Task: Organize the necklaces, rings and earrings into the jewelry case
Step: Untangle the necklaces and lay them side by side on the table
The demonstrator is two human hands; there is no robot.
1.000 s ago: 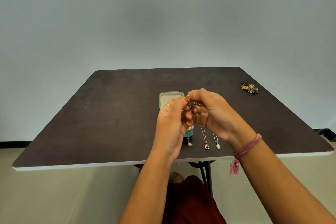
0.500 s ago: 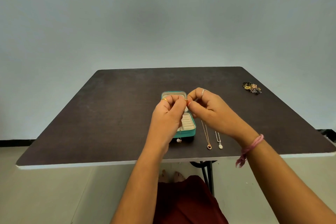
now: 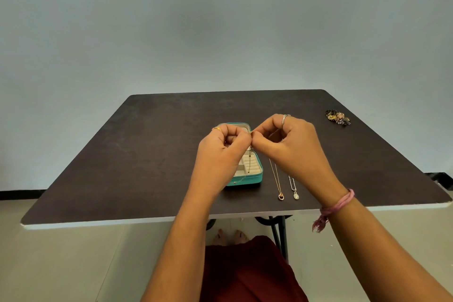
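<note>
Both hands, left hand [image 3: 221, 152] and right hand [image 3: 289, 147], are pinching a gold chain necklace [image 3: 249, 159] at frame centre, dangling over the open teal jewelry case [image 3: 255, 179] on the counter [image 3: 147, 154].

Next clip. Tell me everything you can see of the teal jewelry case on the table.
The jewelry case is a small teal box with rounded corners, lying open on the dark table near its front edge. The cream lining shows ridged ring rolls and small square compartments. Its lid stands behind, mostly hidden by the left hand. A thin gold chain, pinched above by both the left and the right hand, hangs down into the case and trails over its front wall.
</note>
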